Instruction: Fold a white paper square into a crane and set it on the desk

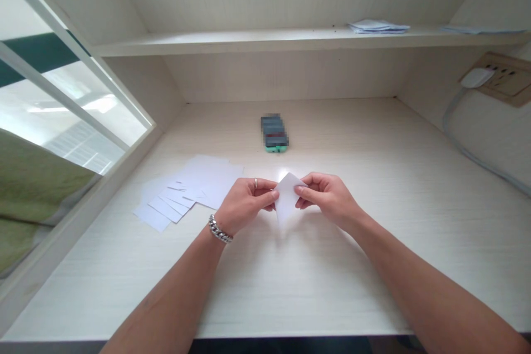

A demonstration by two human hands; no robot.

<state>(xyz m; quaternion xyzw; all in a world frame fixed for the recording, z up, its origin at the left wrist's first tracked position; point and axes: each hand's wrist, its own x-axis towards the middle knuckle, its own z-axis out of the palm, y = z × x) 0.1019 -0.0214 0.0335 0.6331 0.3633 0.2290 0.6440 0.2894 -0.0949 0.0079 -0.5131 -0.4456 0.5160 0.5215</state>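
Note:
Between my two hands is a small folded piece of white paper (287,199), pointed at its top and held a little above the desk. My left hand (249,202), with a ring and a chain bracelet on it, pinches the paper's left edge between thumb and fingers. On the opposite edge, the thumb and fingers of my right hand (326,193) are closed on the same paper. Several loose white paper sheets (211,168) lie overlapping on the desk left of my left hand, with smaller cut pieces (172,206) on top.
A dark, blurred-out object with a green end (274,133) lies beyond my hands. Above the back of the desk (373,149) runs a shelf (249,41) bearing a stack of papers (378,26). At right, a white plug (477,77) with a cable sits in a wall socket.

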